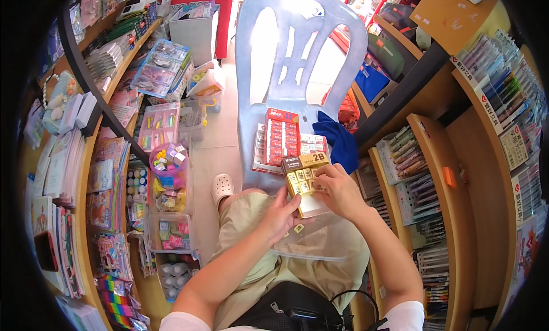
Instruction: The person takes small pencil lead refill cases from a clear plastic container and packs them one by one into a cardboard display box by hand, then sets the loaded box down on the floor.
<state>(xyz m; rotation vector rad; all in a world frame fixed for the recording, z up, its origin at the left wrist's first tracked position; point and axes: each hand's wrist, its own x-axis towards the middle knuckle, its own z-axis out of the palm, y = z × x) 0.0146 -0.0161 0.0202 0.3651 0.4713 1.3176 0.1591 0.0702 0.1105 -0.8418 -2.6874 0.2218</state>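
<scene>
Being handled by the right hand (342,192), whose fingertip pinch cannot be told, are blocks (299,180) in the 2B box (299,162), clamped in the left hand (279,215); steadiness seems needed.

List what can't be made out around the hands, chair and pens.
In the head view:
Some gold blocks' faces: covered by the right hand.
2B box's underside: turned away, above the left hand.
Part of the chair seat: under the red box and blue cloth.
Pens' lettering: too small.
</scene>
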